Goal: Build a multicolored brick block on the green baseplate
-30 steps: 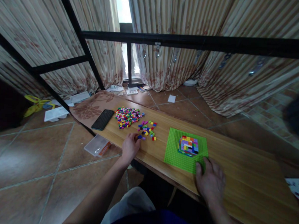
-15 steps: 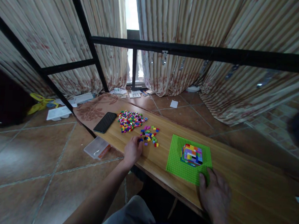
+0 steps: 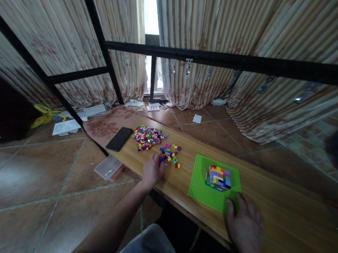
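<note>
- Head view, left hand (image 3: 152, 171): palm down on the counter (image 3: 281, 209), fingers curled, tips touching the near edge of the small scatter of loose bricks (image 3: 170, 154). Whether a brick is pinched cannot be told.
- Head view, right hand (image 3: 244, 222): laid flat, fingers spread loosely, holding nothing; fingertips press the near right corner of the green baseplate (image 3: 203, 189).
- Green baseplate: lies flat on the counter, roughly square, edges running along and across the counter's long axis.
- Multicoloured brick block (image 3: 219, 178): seated on the baseplate, towards its far right part.
- Large brick pile (image 3: 148, 135): further left, apart from the scatter.
- Black phone (image 3: 119, 138): face down, long axis running across the counter, left of the pile.
- No legible writing on any item.
</note>
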A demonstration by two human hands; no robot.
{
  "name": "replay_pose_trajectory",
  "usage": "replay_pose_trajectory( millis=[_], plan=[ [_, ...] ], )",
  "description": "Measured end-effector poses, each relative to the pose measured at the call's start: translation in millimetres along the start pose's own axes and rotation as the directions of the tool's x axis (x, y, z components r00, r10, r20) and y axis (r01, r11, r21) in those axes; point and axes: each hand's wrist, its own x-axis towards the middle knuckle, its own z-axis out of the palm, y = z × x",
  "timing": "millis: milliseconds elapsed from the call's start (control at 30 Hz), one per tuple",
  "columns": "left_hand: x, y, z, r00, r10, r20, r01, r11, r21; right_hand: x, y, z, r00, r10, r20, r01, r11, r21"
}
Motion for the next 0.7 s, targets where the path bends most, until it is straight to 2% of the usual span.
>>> replay_pose_trajectory(
  millis=[133,233,300,333,400,500,700],
  plan=[
    [8.5,1.1,-2.2,0.997,0.026,-0.068,-0.032,0.995,-0.090,0.0,0.8,1.3,1.000,0.003,0.002,-0.003,1.000,0.006],
    [30.2,4.5,-5.5,0.995,-0.012,-0.104,0.001,0.995,-0.102,-0.6,1.2,2.6,1.000,-0.001,-0.004,0.001,1.000,0.019],
    [50.6,6.9,-7.5,0.996,-0.012,-0.089,0.006,0.998,-0.067,-1.0,1.0,2.8,1.000,-0.007,-0.008,0.008,1.000,0.025],
    [61.3,7.9,-8.2,0.998,-0.003,-0.067,0.001,0.999,-0.034,-1.2,0.8,2.8,1.000,-0.008,-0.012,0.008,1.000,0.026],
    [81.1,9.4,-9.2,0.999,0.027,0.044,-0.029,0.998,0.051,-1.4,0.4,2.8,1.000,-0.004,-0.016,0.004,1.000,0.026],
    [101.7,11.0,-9.4,0.981,0.052,0.185,-0.080,0.985,0.151,-1.3,0.2,3.5,1.000,0.004,-0.013,-0.004,1.000,0.029],
    [110.5,15.4,-7.0,0.969,0.067,0.237,-0.120,0.969,0.214,0.5,0.4,5.0,1.000,0.012,-0.004,-0.012,1.000,0.006]
  ],
)
